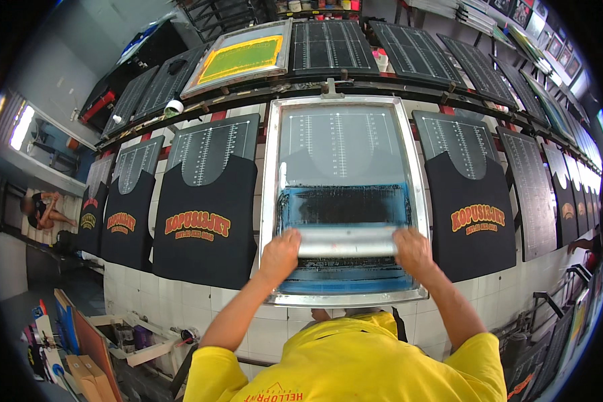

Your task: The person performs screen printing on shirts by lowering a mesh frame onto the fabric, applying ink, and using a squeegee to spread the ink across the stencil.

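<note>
Both my hands grip a wide silver squeegee (347, 242) by its two ends, my left hand (281, 256) on one side and my right hand (414, 253) on the other. It lies across the lower half of a screen printing frame (417, 201) with a metal rim. Dark ink (345, 204) covers the mesh above the squeegee, and blue emulsion surrounds it. Through the clear upper mesh a platen with white ruled lines shows faintly. A clamp (331, 88) meets the frame's far edge. What lies under the inked part is hidden.
Black printed shirts lie on platens to the left (204, 221) and right (474, 214). Behind stands a second row of platens (331, 48), one carrying a yellow-inked screen (241, 59). A white tub (173, 108) sits at back left. A person (47, 211) sits at far left.
</note>
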The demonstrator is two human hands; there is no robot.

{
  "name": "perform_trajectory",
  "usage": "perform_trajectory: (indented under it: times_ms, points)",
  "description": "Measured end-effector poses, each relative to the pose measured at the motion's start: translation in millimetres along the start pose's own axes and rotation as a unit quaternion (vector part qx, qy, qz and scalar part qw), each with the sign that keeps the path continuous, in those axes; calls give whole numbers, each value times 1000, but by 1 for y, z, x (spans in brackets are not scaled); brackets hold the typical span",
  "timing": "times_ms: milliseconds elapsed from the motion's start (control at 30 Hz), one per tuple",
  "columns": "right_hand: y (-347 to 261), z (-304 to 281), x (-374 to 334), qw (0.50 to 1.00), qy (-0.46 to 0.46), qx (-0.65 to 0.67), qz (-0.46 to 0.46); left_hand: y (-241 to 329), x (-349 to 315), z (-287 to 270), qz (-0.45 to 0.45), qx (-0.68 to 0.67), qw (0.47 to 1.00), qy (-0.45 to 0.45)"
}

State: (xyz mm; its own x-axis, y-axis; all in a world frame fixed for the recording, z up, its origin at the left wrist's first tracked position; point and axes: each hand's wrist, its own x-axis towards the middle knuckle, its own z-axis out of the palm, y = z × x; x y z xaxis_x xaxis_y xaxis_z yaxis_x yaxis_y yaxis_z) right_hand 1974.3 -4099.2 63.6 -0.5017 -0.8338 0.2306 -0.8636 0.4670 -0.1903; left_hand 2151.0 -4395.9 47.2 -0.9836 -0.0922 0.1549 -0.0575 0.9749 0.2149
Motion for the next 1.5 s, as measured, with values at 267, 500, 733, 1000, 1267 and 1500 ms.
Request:
perform_trajectory:
  times_ms: [267,500,733,1000,1267,1500]
  points:
    - [41,0,84,997,-54,-41,37,-45,86,-8,9,-15,1000,22]
    - [8,-17,23,1000,2,15,5,-10,19,-23,-7,-50,998,24]
    - [-47,-14,-55,999,7,33,6,29,-74,-12,-18,-45,999,21]
    - [-7,5,6,1000,-12,-16,17,-13,3,-1,-4,-53,998,37]
    - [37,8,84,998,-32,-48,34,-51,87,-10,13,-37,999,31]
    - [22,-4,59,999,-1,-27,17,-41,56,-18,12,-25,999,42]
